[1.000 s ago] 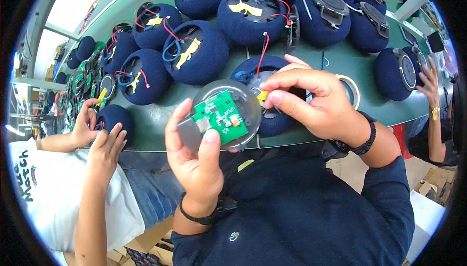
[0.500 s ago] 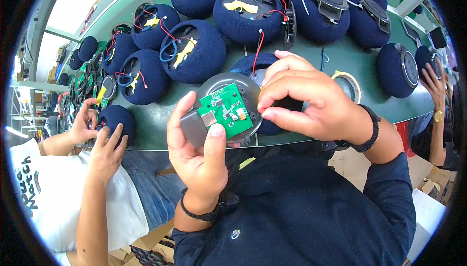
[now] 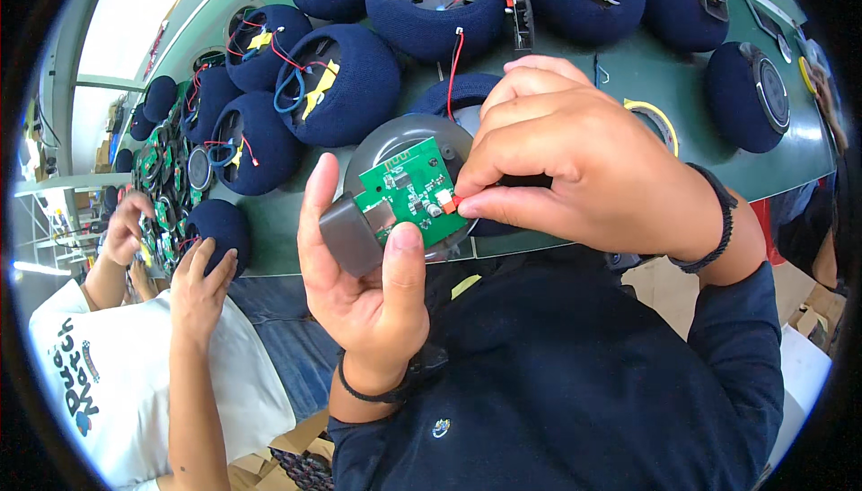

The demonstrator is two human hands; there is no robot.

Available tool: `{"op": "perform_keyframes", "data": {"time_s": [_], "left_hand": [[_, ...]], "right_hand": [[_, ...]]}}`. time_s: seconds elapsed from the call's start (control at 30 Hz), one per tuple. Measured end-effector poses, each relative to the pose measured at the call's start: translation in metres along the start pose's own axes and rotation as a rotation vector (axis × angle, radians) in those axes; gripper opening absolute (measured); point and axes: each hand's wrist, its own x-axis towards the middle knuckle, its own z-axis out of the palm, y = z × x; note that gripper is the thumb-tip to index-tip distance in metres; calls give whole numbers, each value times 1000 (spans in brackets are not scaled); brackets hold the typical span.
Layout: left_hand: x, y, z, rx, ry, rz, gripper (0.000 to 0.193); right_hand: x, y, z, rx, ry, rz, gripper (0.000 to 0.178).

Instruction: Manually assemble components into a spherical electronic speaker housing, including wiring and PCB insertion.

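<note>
My left hand [image 3: 373,311] is closed round a grey plastic block [image 3: 350,235] joined to a green circuit board [image 3: 404,181], its thumb resting on the board's lower edge. Behind the board shows a round dark grey part [image 3: 370,145]; how they join is hidden. My right hand [image 3: 584,163] pinches a small red connector [image 3: 452,205] against the white socket on the board's right side. Whatever wire runs from it is covered by my fingers. Just beyond stands a navy fabric-covered round housing [image 3: 431,100], partly hidden, with a red wire [image 3: 453,74] rising near it.
Several navy round housings [image 3: 346,87] with yellow tape and wires fill the green table [image 3: 664,87]. A tape roll [image 3: 654,123] lies right of my hand. At left, a co-worker's hand [image 3: 202,280] touches a navy housing [image 3: 220,226] near piled circuit boards [image 3: 166,177].
My right hand has brought the red connector onto the board's socket; before, its fingers were just right of the board. The view has shifted slightly. The co-worker's left-side hands have moved.
</note>
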Motion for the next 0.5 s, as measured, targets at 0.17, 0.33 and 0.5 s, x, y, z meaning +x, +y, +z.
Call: {"op": "perform_keyframes", "data": {"time_s": [0.17, 0.33, 0.5], "left_hand": [[6, 2, 0, 14, -42, 13, 73], [11, -4, -4, -10, -47, -47, 69], [11, -11, -5, -119, -41, -68, 71]], "right_hand": [[1, 2, 1, -15, 22, -33, 16], [0, 13, 8, 34, 73, -100, 15], [-1, 13, 9, 116, 96, -5, 15]]}}
